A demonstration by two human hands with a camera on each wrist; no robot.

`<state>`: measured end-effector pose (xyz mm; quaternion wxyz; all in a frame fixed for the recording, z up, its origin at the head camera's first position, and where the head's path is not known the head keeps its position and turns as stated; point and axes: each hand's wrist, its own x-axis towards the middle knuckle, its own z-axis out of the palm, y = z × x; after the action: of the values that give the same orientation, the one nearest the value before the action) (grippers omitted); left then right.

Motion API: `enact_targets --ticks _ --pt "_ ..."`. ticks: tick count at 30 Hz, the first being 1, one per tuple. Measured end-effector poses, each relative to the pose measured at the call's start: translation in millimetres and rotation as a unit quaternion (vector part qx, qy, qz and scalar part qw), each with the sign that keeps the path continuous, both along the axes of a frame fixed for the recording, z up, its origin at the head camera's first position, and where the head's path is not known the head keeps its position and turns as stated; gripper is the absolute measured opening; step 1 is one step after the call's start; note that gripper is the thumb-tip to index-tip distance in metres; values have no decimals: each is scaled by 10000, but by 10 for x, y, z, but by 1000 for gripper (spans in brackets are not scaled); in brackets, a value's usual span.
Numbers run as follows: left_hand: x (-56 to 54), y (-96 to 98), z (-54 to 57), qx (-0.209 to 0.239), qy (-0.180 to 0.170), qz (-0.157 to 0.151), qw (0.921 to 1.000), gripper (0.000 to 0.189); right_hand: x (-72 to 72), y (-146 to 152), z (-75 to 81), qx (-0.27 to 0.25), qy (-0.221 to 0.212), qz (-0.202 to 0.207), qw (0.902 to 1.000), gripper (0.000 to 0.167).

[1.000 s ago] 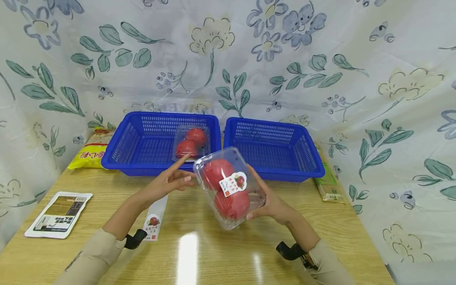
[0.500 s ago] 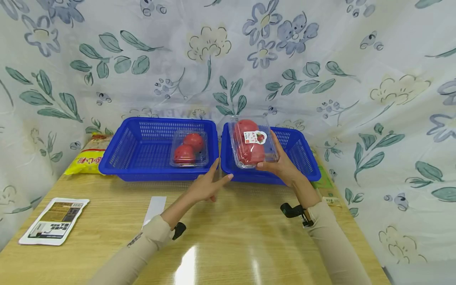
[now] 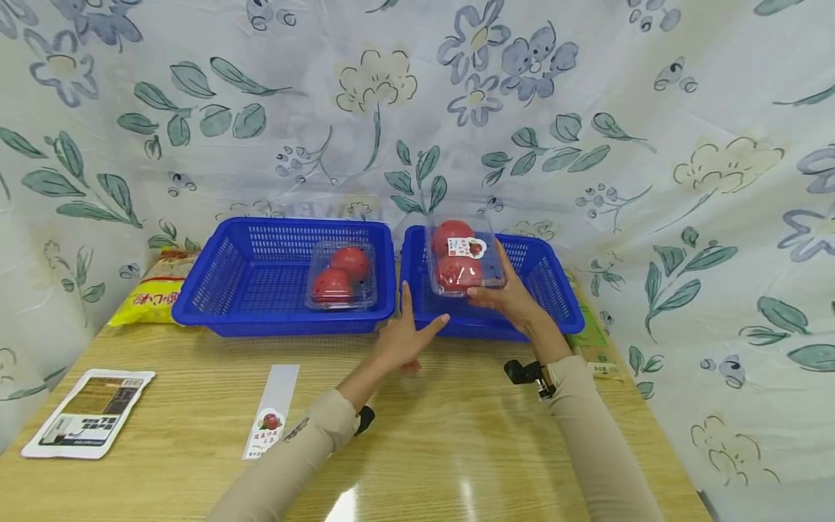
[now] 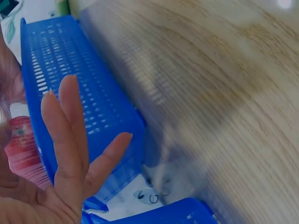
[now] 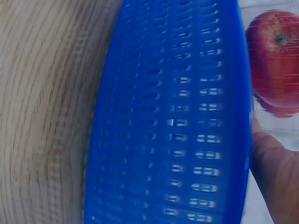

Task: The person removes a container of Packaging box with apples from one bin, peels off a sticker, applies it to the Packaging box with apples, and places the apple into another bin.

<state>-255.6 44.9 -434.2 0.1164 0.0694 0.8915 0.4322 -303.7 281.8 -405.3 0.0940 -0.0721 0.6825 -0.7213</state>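
My right hand [image 3: 518, 301] grips a clear plastic fruit box [image 3: 491, 272] by its right side, thumb at the front. Two round red fruits [image 3: 459, 274] are inside, and a white label [image 3: 466, 247] is stuck on the lid. The box is within or just above the right blue basket [image 3: 554, 308]; its underside is hidden. My left hand [image 3: 399, 344] has its fingers extended near that basket's front left corner and holds nothing. In the left wrist view, the fingers [image 4: 65, 140] appear in front of the basket's slotted wall; whether they touch it I cannot tell.
Another clear box [image 3: 313, 279] with two red fruits lies in the left blue basket [image 3: 261, 319]. A label strip [image 3: 277, 388] and a white pouch [image 3: 91, 413] lie on the table. A yellow bag [image 3: 153, 297] and a green bag [image 3: 590, 337] flank the baskets.
The right hand has carried the box from above the table to the right basket, then slightly lower. The left hand has moved right, from near the left basket to between the baskets.
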Motion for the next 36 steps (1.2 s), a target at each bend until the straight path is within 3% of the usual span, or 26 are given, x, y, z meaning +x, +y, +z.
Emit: enact_targets --ticks 6,11,19,28,36 --pt "10 74 -133 -325 564 569 9963 110 -105 -35 -107 -46 -147 -79 9999 110" --pt "16 102 -207 -390 839 836 9922 104 -174 -93 -136 210 -287 -47 9994 111" --pt "-1 124 -230 -469 964 789 9911 102 -226 -125 -152 1001 -557 98 9934 110" --pt "-10 135 -227 -664 936 594 9916 103 -289 -188 -199 1161 -1073 -216 9872 114" --pt "-21 125 -254 -550 945 572 9924 103 -331 -226 -226 1219 -1417 -310 9819 113"
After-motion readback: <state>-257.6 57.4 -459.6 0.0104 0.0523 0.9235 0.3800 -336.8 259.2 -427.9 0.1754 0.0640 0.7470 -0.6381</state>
